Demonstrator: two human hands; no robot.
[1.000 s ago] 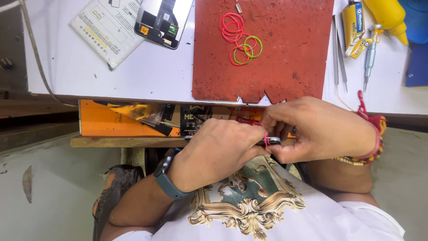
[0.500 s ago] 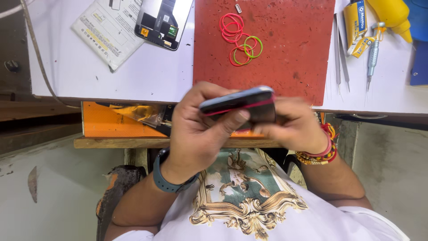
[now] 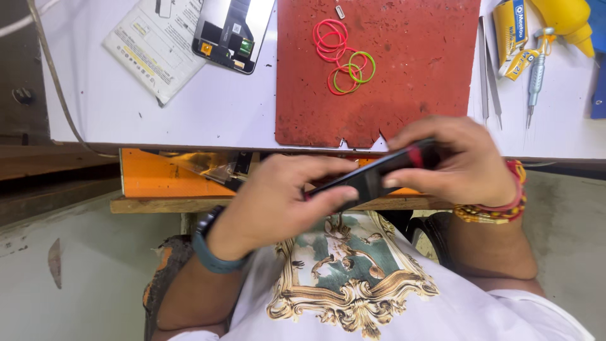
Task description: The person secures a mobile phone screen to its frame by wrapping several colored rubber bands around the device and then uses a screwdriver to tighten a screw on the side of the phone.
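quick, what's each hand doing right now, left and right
Left hand: closed on the near end of the dark phone.
Right hand: closed on the far end of the same phone, by its red rubber band.

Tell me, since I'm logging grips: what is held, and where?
A black phone, held by both ends: left hand at one, right hand at the other.

Bright even light, hands perhaps motion-blurred

Your phone (image 3: 372, 177) looks glossy black, glass-smooth, with a red rubber band (image 3: 415, 156) on it. Red mat (image 3: 410, 76) is matt, rough, worn. Worktop (image 3: 158, 120) is smooth white laminate. Tweezers (image 3: 487, 69) are bare metal.
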